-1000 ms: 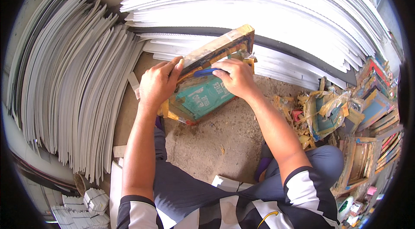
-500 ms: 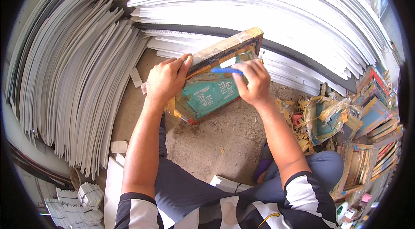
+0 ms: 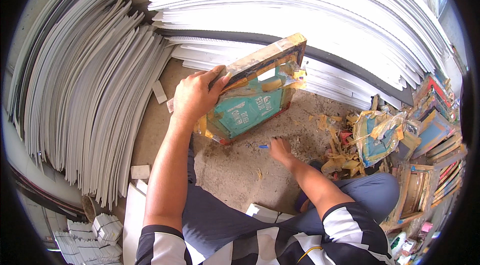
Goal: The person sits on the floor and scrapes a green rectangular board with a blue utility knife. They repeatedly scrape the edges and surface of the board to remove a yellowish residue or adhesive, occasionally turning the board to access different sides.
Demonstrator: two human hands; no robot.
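A wooden screen-printing frame (image 3: 267,54) stands tilted on edge in front of me. Its teal mesh (image 3: 257,110) carries pale lettering, with a torn gap near the top and ragged brown tape round its border. My left hand (image 3: 197,92) grips the frame's upper left part, thumb over the wooden bar. Low over the floor, below the frame and apart from it, my right hand (image 3: 281,149) is closed round a slim blue tool (image 3: 263,147). Only the tool's end shows beyond my fingers, and its exact kind is unclear.
Stacked white sheets (image 3: 85,85) stand at the left, and more white sheets (image 3: 280,10) lie behind the frame. To the right is a heap of peeled tape and torn mesh (image 3: 372,137), with several old frames (image 3: 412,192) beyond. Scraps litter the concrete floor (image 3: 225,165).
My right hand has moved down from the mesh toward the floor, still holding the blue tool. My left hand and the frame have barely shifted.
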